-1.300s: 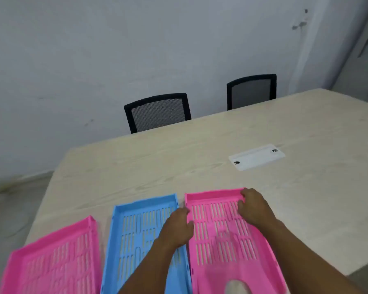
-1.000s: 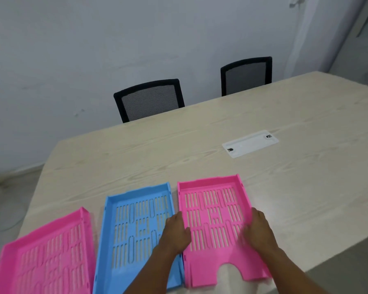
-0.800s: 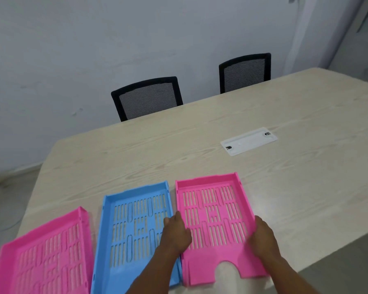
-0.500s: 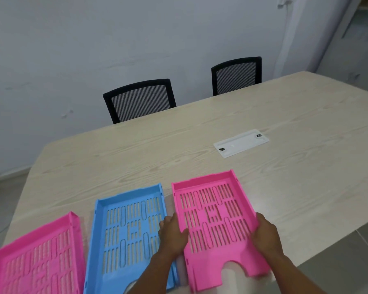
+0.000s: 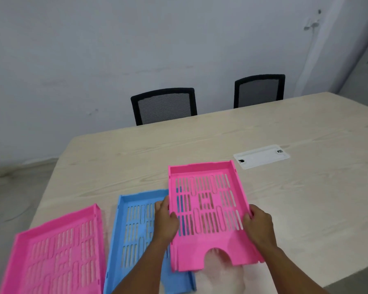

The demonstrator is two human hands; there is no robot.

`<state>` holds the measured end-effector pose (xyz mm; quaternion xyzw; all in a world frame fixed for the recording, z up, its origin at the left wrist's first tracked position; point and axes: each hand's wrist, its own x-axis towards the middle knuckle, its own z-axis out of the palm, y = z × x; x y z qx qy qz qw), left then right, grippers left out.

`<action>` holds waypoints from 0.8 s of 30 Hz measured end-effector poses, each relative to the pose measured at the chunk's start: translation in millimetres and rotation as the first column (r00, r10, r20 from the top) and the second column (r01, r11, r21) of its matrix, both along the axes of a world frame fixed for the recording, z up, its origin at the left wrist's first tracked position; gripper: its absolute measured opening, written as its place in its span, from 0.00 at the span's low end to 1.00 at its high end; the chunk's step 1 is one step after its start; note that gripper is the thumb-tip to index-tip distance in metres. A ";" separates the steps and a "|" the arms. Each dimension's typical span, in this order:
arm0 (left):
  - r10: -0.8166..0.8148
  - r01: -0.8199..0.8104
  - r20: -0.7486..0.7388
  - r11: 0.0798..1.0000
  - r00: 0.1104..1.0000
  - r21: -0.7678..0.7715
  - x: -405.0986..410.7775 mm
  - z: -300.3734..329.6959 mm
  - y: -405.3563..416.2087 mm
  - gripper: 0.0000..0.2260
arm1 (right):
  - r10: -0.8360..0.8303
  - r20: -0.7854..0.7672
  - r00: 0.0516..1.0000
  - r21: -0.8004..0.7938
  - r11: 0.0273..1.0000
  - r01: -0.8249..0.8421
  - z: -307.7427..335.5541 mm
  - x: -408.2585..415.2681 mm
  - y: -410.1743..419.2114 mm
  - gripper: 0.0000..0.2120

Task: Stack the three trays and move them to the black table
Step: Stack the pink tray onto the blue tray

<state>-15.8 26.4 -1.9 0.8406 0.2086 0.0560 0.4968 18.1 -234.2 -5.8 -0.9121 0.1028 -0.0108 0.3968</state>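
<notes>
Three slotted plastic trays are on the light wooden table [image 5: 306, 198]. I hold the right pink tray [image 5: 206, 211] by both long sides: my left hand [image 5: 165, 221] grips its left edge and my right hand [image 5: 258, 224] grips its right edge. This tray is raised off the table and its left side overlaps the right side of the blue tray [image 5: 136, 230], which lies flat in the middle. A second pink tray [image 5: 57, 255] lies flat at the near left. No black table is in view.
A white cable cover plate [image 5: 261, 156] is set into the table beyond the trays. Two black mesh-back chairs [image 5: 164, 106] [image 5: 259, 90] stand at the table's far side against a pale wall. The table's near edge runs just below my right forearm.
My hands slid from the right pink tray's far end to its long sides, gripped it, and lifted it; it has shifted left to overlap the blue tray.
</notes>
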 end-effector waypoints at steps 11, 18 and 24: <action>0.202 -0.198 -0.052 0.978 0.978 0.073 -59.3 0.2 113.1 0.25 | 0.224 -0.099 0.970 0.104 0.971 -0.214 -16.6 -30.5 116.4 0.06; 0.199 -0.198 -0.092 0.980 0.976 0.020 -87.4 -13.4 132.3 0.26 | 0.249 -0.117 0.961 0.093 0.967 -0.239 -28.5 -53.6 141.8 0.07; 0.202 -0.203 -0.091 0.979 0.975 -0.001 -100.4 -15.2 127.4 0.27 | 0.249 -0.099 0.964 0.057 0.968 -0.244 -29.9 -57.4 143.3 0.07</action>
